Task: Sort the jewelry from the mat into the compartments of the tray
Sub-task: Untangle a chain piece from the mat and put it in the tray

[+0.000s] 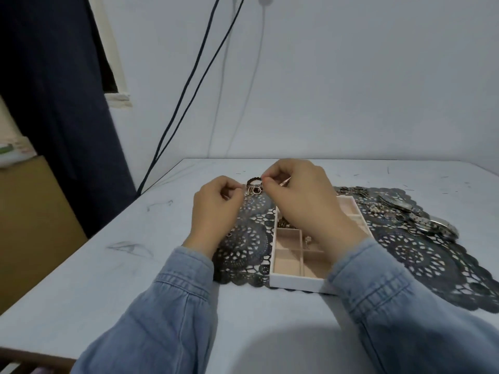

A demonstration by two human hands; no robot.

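Note:
A black lace mat (421,255) lies on the white table. On it stands a white tray (294,283) with beige compartments; a dark piece and a small ring lie in its cells. My left hand (216,209) and my right hand (299,198) are raised over the mat's far left corner. Both pinch a thin piece with small rose-gold rings (255,190) strung between them. A dark beaded bracelet (253,180) shows just behind it. Silver watches (421,220) and chains (351,190) lie on the mat to the right of the tray.
The table (113,265) meets a pale wall at the back. Dark cables (189,85) hang down the wall to the table's left corner. A dark curtain (54,103) and a brown box (29,225) stand to the left.

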